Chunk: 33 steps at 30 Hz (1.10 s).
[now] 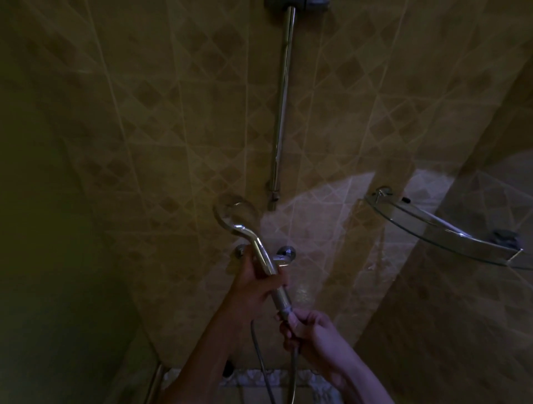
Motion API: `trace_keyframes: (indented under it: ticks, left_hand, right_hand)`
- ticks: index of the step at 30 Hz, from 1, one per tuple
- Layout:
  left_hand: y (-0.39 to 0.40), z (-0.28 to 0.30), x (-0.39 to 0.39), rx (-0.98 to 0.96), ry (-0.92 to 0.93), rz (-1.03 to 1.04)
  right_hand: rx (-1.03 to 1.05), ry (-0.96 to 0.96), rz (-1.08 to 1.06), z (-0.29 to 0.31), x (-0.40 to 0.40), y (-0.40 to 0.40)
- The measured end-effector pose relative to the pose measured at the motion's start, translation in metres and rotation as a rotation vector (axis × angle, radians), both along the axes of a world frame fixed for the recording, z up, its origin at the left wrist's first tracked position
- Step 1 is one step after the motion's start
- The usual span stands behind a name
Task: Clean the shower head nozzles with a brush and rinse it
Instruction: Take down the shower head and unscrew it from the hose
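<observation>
The chrome shower head (236, 212) is off its holder and held in front of the tiled wall, with its round head up and to the left. My left hand (256, 285) grips the middle of its handle. My right hand (311, 334) is closed around the lower end of the handle, where the hose (261, 363) joins and loops down. No brush is in view. The scene is dim.
A vertical chrome riser rail (284, 103) runs up the wall to a bracket (297, 3) at the top edge. The mixer tap (284, 255) sits on the wall behind my left hand. At the right is a glass corner shelf (450, 233).
</observation>
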<state>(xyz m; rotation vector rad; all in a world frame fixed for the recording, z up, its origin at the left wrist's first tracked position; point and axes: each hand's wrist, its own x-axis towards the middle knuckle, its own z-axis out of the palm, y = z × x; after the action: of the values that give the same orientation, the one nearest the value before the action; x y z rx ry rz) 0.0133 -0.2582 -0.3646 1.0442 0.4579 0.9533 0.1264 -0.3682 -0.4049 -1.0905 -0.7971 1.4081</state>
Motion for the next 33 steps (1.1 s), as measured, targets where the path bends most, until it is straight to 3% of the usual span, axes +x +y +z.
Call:
trace_keyframes:
  ticks: [11,19,26,29,33]
  left_hand:
    - [-0.001,-0.011,0.022,-0.142,-0.064,0.149]
    - [0.018,-0.015,0.005,-0.198,-0.216,-0.23]
    - [0.02,-0.018,0.008,0.017,0.077,0.034]
    - [0.013,-0.019,0.01,0.051,0.056,0.1]
    - [0.001,-0.018,0.022,-0.103,-0.119,0.122]
  right_hand:
    - [-0.022,-0.024,-0.014,0.003,-0.006,0.009]
    - [-0.021,0.025,-0.041,0.005,0.003,0.01]
    - [-0.045,0.004,-0.013,0.004,0.007,0.009]
    - [-0.045,-0.053,-0.009,0.004,0.004,0.009]
    - [-0.039,-0.093,-0.019,0.003,0.002,0.011]
